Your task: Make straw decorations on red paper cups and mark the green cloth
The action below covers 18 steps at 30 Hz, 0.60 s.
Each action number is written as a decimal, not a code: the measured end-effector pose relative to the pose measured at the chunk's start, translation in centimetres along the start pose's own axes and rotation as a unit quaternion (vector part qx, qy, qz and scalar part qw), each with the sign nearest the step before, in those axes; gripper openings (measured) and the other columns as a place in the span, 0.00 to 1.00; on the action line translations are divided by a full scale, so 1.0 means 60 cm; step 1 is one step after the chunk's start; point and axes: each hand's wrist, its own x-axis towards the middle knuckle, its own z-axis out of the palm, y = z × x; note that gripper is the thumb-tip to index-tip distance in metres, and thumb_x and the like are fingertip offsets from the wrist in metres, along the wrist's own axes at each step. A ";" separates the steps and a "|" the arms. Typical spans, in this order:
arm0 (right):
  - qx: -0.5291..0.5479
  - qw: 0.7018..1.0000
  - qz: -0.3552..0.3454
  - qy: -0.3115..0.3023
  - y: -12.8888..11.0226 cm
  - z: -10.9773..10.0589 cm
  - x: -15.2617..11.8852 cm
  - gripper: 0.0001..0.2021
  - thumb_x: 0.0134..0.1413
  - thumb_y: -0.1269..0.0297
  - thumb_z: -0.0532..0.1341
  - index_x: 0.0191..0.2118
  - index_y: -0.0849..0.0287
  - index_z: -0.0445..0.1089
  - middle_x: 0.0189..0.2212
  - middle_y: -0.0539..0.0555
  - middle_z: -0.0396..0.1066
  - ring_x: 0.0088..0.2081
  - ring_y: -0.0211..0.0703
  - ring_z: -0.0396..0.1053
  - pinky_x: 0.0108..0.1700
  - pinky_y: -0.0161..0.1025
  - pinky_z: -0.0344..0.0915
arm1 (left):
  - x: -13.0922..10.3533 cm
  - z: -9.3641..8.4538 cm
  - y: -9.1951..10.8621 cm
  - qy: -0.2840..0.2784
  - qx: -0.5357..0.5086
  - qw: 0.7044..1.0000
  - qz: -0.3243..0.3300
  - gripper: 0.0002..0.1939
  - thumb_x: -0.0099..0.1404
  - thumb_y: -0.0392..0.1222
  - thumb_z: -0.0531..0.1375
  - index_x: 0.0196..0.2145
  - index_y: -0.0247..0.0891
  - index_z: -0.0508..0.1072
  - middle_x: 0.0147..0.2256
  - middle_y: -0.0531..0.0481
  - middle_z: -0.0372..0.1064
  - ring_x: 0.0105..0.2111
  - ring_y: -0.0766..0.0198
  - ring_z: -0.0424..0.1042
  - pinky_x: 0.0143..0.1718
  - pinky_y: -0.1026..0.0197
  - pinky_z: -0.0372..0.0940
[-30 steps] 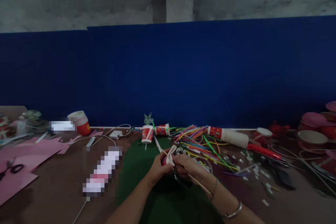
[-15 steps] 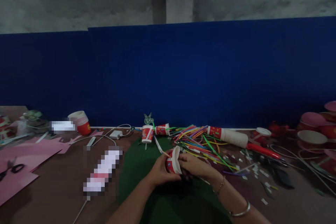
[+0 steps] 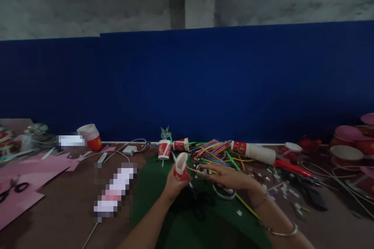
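My left hand (image 3: 174, 186) is wrapped round a red paper cup (image 3: 181, 176), whose mouth is squeezed out of round and shows its white inside. In my right hand (image 3: 229, 176) a thin pale stick (image 3: 196, 170) is pinched between the fingers, its far end reaching the cup's side. Scissors with dark handles (image 3: 201, 200) lie below the hands on the green mat (image 3: 152, 202); their outline is dim. Under my right hand a pale ring (image 3: 224, 193), perhaps a tape roll, is partly hidden. A yellow strip (image 3: 247, 206) lies beside it.
Behind are a standing red cup (image 3: 164, 149), a cup lying down (image 3: 180, 144), coloured pipe cleaners (image 3: 213, 149) and a stack of cups (image 3: 260, 153). Pink paper (image 3: 43, 167) and scissors (image 3: 14, 190) lie left. White scraps (image 3: 284, 190) and a red-handled tool (image 3: 293, 168) lie right.
My right hand has moved away from the cup to the right, bringing the stick between them into view. My left hand has shifted the cup slightly left and turned its mouth upward.
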 end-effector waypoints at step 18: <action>-0.083 0.991 -0.098 0.037 -0.006 0.048 0.011 0.04 0.44 0.68 0.61 0.26 0.59 0.74 0.20 0.48 0.67 0.25 0.37 0.59 0.27 0.33 0.53 | -0.014 0.016 -0.011 -0.179 -0.089 0.978 -0.061 0.40 0.34 0.42 0.74 0.47 0.35 0.69 0.45 0.40 0.71 0.45 0.47 0.69 0.49 0.51 0.62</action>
